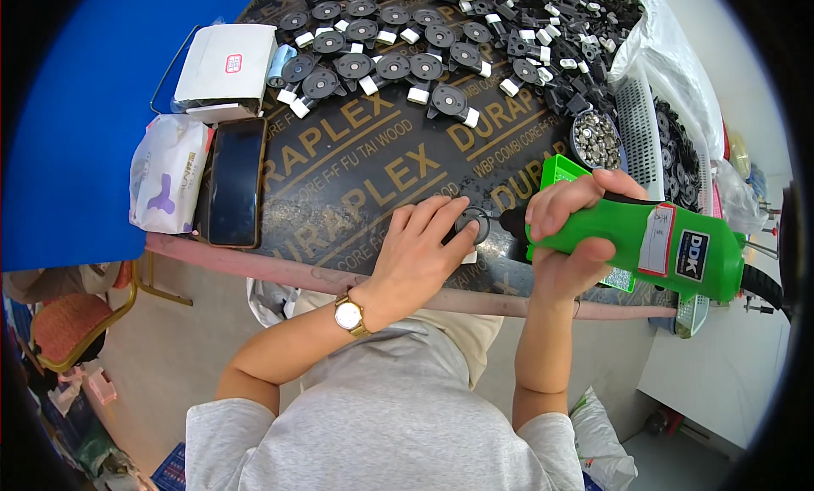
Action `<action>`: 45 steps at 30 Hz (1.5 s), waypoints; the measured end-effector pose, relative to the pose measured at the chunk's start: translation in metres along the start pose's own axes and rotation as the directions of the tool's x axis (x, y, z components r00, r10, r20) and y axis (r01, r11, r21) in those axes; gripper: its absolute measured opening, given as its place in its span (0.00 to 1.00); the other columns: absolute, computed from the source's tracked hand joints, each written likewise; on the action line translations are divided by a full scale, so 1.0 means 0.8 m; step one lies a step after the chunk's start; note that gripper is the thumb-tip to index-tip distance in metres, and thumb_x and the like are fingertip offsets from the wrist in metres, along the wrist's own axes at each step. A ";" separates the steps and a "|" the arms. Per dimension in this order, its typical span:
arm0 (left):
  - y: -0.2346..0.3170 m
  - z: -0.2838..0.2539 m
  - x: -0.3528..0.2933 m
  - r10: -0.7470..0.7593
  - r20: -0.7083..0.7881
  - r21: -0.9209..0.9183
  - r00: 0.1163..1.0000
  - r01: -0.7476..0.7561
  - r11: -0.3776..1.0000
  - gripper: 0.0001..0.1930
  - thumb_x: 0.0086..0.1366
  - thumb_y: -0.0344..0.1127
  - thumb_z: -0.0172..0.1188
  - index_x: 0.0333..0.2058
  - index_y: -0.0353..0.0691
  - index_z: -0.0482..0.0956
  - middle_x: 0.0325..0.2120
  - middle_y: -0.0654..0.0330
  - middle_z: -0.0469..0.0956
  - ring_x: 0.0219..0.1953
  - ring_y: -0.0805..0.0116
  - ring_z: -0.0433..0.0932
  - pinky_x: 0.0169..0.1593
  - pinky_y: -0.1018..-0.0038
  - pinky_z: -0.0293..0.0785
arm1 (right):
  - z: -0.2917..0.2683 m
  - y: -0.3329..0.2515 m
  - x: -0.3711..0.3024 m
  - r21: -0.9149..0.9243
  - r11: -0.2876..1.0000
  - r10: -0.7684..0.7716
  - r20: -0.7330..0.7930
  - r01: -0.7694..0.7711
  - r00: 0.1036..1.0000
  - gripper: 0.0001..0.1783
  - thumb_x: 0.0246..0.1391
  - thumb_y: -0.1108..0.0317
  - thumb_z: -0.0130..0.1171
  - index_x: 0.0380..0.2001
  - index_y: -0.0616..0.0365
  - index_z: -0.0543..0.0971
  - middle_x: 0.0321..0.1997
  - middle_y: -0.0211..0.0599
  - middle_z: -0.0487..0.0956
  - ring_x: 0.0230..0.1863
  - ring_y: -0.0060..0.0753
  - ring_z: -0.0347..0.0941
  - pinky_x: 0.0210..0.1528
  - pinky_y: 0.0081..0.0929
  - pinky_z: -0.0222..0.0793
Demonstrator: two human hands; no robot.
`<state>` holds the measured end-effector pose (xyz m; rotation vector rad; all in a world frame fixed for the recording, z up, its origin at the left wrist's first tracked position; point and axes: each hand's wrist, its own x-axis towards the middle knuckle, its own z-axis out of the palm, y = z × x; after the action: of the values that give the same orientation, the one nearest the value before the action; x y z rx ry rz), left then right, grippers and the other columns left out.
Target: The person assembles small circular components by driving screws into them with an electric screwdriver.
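My left hand [421, 243] presses a small black round plastic part [482, 223] to the tabletop, its fingers and thumb gripping the part's left side and hiding much of it. A bit of white shows under the thumb. In my right hand [570, 228] is a green electric screwdriver [670, 247], lying almost level, with its black nose and thin bit pointing left at the part. Whether the bit touches the part or a screw, I cannot tell. Behind the screwdriver, a bright green tray [558, 170] is partly covered by my right hand.
Several black discs with white tabs [393, 66] lie across the table's far side, beside a heap of loose black and white pieces [564, 46]. A round bowl of metal screws [596, 140] stands right, by a white basket [638, 126]. A phone [236, 183], tissue pack [170, 175] and white box [225, 63] sit left.
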<state>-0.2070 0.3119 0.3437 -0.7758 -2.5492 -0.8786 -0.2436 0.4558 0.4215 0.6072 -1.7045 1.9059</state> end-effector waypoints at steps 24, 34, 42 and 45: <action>0.001 0.006 -0.001 0.020 -0.034 -0.113 0.999 -0.023 0.993 0.15 0.52 0.28 0.55 0.40 0.37 0.75 0.47 0.48 0.68 0.46 0.54 0.71 0.43 0.66 0.72 | 0.016 0.005 0.014 -0.039 0.987 0.156 0.077 -0.154 0.985 0.36 0.45 0.44 0.65 0.44 0.60 0.64 0.16 0.30 0.66 0.14 0.22 0.60 0.17 0.19 0.59; 0.000 0.010 -0.001 0.035 -0.019 -0.082 0.999 -0.037 0.996 0.16 0.52 0.28 0.54 0.42 0.36 0.74 0.48 0.48 0.68 0.47 0.54 0.71 0.44 0.65 0.73 | 0.010 0.004 0.014 0.033 0.974 0.219 0.126 -0.225 0.968 0.37 0.42 0.41 0.65 0.41 0.60 0.64 0.15 0.30 0.67 0.14 0.22 0.61 0.17 0.20 0.58; 0.001 0.008 0.001 0.058 -0.024 -0.068 0.998 -0.059 0.996 0.16 0.49 0.26 0.56 0.40 0.32 0.73 0.46 0.45 0.68 0.46 0.52 0.71 0.45 0.67 0.75 | 0.017 0.015 0.007 0.006 0.981 0.192 -0.062 -0.192 0.979 0.29 0.48 0.51 0.65 0.40 0.61 0.65 0.18 0.32 0.67 0.15 0.23 0.61 0.18 0.21 0.60; 0.000 0.008 0.001 0.033 -0.035 -0.085 0.999 -0.036 0.996 0.15 0.50 0.28 0.59 0.39 0.37 0.76 0.47 0.48 0.70 0.46 0.52 0.73 0.43 0.66 0.75 | 0.022 0.015 -0.001 -0.156 0.986 0.044 -0.078 -0.056 0.996 0.23 0.52 0.59 0.62 0.41 0.64 0.64 0.18 0.34 0.67 0.16 0.24 0.62 0.19 0.22 0.62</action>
<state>-0.2081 0.3162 0.3392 -0.8201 -2.4759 -0.9867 -0.2509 0.4374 0.4134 0.4310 -1.8177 1.7820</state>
